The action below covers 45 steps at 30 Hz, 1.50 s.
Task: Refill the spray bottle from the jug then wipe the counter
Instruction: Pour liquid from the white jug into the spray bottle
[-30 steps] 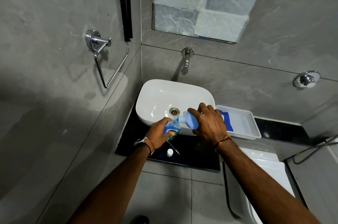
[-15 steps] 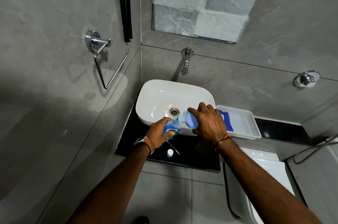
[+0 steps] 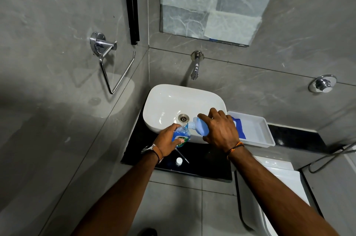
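My left hand (image 3: 167,139) grips a small clear bottle of blue liquid with a green label (image 3: 180,136), held upright over the front edge of the white basin (image 3: 167,101). My right hand (image 3: 219,129) holds a pale blue jug (image 3: 200,127) tipped to the left, its spout just above the bottle's open neck. A thin blue stream runs from the spout into the bottle. A small white cap (image 3: 179,161) and a thin pump tube (image 3: 183,156) lie on the black counter (image 3: 208,164) in front of the basin.
A white tray (image 3: 256,131) with a blue cloth (image 3: 239,128) stands right of the basin. A wall tap (image 3: 195,66) hangs over the basin. A chrome towel ring (image 3: 109,64) is on the left wall, a white toilet cistern (image 3: 281,174) lower right.
Both hands hold nearly the same pose. The jug stays tipped over the bottle and the pouring goes on.
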Each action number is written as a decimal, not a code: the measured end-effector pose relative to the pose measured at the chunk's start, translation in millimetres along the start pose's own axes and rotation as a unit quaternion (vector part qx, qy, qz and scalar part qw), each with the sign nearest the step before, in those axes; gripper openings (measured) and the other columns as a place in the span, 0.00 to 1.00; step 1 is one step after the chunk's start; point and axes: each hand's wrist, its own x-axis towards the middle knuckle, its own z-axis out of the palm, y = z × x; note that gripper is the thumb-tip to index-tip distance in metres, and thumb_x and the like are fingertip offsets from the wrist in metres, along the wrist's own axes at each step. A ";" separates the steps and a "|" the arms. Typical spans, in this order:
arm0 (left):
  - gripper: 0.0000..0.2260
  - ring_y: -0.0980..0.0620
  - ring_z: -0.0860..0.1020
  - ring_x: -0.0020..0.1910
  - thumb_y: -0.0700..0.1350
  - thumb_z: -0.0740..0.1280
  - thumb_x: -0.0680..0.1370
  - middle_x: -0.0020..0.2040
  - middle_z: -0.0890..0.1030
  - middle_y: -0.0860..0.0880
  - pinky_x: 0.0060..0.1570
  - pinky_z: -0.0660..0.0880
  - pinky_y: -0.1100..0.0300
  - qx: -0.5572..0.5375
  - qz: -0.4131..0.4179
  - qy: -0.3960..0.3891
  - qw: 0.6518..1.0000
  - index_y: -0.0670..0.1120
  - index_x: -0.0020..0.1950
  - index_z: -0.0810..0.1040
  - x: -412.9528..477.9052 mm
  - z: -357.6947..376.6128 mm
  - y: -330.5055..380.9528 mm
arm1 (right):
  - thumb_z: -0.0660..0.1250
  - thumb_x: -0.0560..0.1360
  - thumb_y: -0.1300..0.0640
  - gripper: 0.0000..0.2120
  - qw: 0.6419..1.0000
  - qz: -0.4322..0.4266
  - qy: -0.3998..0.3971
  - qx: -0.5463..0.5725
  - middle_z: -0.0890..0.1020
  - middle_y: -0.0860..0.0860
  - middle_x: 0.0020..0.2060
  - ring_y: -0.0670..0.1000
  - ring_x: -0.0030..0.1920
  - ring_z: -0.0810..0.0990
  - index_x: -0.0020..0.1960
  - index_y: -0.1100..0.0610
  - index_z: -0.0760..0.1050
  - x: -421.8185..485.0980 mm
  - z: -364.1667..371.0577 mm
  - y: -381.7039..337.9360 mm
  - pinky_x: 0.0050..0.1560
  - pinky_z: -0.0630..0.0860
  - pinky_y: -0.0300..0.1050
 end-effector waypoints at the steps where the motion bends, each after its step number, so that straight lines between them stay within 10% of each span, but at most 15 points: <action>1: 0.20 0.48 0.81 0.57 0.42 0.74 0.76 0.60 0.81 0.46 0.58 0.81 0.49 0.000 0.000 0.001 1.000 0.46 0.65 0.72 0.0 0.3 0.0 | 0.82 0.60 0.44 0.41 1.000 0.000 -0.001 0.001 0.77 0.54 0.54 0.59 0.53 0.79 0.71 0.48 0.73 -0.3 -0.3 -0.1 0.49 0.78 0.56; 45: 0.20 0.50 0.81 0.55 0.40 0.74 0.75 0.59 0.82 0.46 0.57 0.81 0.56 -0.001 0.007 0.003 1.000 0.46 0.64 0.73 2.3 6.0 -4.8 | 0.80 0.62 0.44 0.39 1.000 0.003 -0.018 -0.012 0.76 0.53 0.55 0.59 0.53 0.78 0.70 0.45 0.71 -0.4 -4.9 0.1 0.49 0.78 0.56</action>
